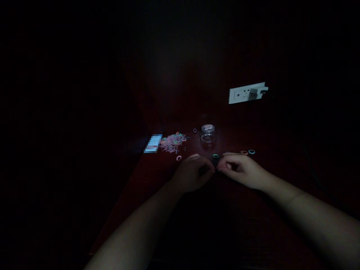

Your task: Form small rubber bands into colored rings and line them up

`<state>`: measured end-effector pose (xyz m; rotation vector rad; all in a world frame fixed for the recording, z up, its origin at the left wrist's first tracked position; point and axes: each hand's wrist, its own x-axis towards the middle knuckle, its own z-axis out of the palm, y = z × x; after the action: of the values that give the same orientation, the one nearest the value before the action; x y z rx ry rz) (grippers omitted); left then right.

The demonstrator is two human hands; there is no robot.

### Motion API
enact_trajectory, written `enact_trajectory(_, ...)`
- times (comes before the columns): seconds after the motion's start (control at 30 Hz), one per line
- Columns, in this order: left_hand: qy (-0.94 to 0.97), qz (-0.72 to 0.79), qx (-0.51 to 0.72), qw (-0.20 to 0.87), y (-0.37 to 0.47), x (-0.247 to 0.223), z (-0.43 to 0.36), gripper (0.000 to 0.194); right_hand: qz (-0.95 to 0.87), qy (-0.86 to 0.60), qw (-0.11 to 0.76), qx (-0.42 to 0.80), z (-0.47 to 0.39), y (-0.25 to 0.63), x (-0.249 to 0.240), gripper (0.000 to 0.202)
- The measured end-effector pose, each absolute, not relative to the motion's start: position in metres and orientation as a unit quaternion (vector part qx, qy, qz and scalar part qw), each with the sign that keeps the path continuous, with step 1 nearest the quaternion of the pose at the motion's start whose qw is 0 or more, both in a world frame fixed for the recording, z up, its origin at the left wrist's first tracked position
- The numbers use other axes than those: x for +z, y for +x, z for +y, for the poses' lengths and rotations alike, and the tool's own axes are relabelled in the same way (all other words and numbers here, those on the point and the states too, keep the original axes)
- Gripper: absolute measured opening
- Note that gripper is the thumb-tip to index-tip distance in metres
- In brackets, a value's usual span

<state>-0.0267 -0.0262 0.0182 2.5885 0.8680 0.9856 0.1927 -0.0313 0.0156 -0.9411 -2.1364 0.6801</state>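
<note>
Over the dark red table (135,187), my left hand (194,173) and my right hand (242,169) are pinched close together, fingertips nearly touching. A tiny thin pinkish thing shows between the two pinches, too small and dim to name. Just beyond the fingertips lies a green ring-shaped band (215,156). A pink band (179,158) lies left of my left hand. Beside my right hand are an orange band (244,152) and a blue band (251,152). A pile of thin colourful bands (173,142) sits behind my left hand.
A clear lidded jar (208,134) stands behind the hands. Left of the pile glows a pixelated bright screen (153,143). One small pale ring (195,130) lies near the jar. On the wall is a white socket panel (243,94) with a plug in it. The surroundings are very dark.
</note>
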Motion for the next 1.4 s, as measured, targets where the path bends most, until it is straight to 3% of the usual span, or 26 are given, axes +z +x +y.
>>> enact_trajectory(1.4,0.892,0.288,0.329,0.115,-0.0274,0.0166,-0.0246,0.004,-0.826,-0.368,0.341,0.259,-0.0297,0.1971,0.0163,0.018)
